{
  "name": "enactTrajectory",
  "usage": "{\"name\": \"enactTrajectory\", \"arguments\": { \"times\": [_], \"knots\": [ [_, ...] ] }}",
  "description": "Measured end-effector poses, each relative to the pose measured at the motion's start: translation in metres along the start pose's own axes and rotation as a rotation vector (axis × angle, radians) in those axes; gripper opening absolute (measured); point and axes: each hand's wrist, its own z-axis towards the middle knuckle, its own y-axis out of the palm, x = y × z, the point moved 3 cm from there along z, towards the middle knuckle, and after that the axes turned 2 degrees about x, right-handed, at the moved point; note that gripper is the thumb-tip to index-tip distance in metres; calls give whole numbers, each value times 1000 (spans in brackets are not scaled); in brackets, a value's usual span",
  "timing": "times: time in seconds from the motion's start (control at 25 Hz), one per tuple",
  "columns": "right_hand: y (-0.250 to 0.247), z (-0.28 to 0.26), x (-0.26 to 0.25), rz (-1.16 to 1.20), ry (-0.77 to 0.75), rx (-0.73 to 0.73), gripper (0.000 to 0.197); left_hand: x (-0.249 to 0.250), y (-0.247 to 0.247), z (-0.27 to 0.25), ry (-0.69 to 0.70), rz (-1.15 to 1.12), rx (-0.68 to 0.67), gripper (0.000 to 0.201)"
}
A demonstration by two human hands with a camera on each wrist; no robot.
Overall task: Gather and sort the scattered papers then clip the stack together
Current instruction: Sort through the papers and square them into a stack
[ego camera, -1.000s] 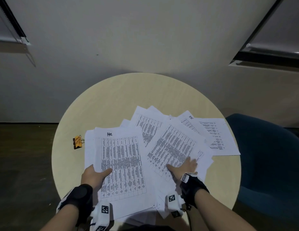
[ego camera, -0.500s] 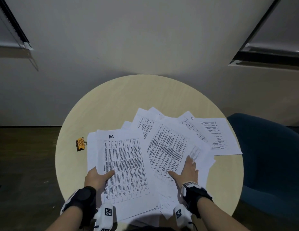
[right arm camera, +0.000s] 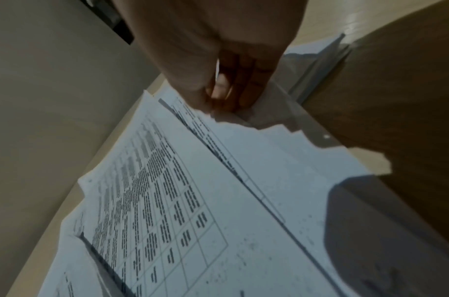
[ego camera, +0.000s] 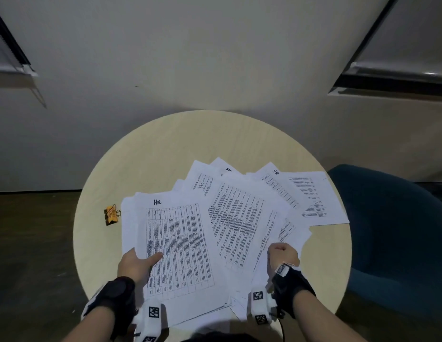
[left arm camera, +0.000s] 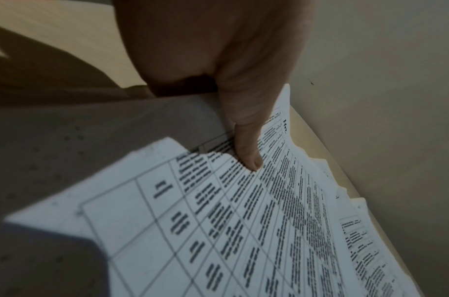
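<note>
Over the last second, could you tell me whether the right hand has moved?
Yes. The right hand has slid rightward, away from the orange binder clip, to the right edge of the papers, where its fingers now curl round them.

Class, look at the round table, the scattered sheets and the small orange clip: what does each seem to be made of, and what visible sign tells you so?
Round table: seemingly pale wood or wood-look laminate, matte, with faint straight grain.
Sheets: thin white printed paper; edges curl and bend where lifted.
Orange clip: probably painted metal with thin wire handles; too small to be sure.
</note>
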Motion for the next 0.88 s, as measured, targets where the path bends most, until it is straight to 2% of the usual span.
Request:
{"name": "enactTrajectory", "arguments": {
  "times": [0.04,0.08,0.16,0.24,0.28,0.32,0.4,0.48,0.56,0.72,0.8,0.88],
  "knots": [
    [3,0,1,-33,0,56,22,-2,0,2,-8,-6,-8,39],
    [9,1,2,-74,7,86,52,-4,0,3,-14,-6,-11,40],
    [23,0,-7,-98,56,79,103,-8,1,6,-22,-12,-18,40],
    [37,4,-18,164,137,-23,121,-10,2,6,-40,-72,-16,38],
    [41,5,-21,313,173,-93,121,-12,3,7,-47,-98,-16,36],
    [43,6,-23,362,184,-130,118,-12,3,7,-48,-111,-17,35],
    [39,1,-28,212,108,-186,106,-12,3,7,-39,-101,-25,34],
    [36,-1,-28,-55,-56,-227,86,-8,2,5,-17,-71,-34,33],
    [29,-3,-29,-151,-127,-194,65,-7,1,5,-2,-53,-31,34],
    [4,14,-33,-71,-63,-103,26,-8,1,6,5,-45,-40,41],
    [-20,23,-37,-7,-79,-89,17,-6,0,3,6,-39,-32,41],
    [-49,32,-40,41,-125,-66,19,-2,0,-2,17,-43,-27,38]
  ]
}}
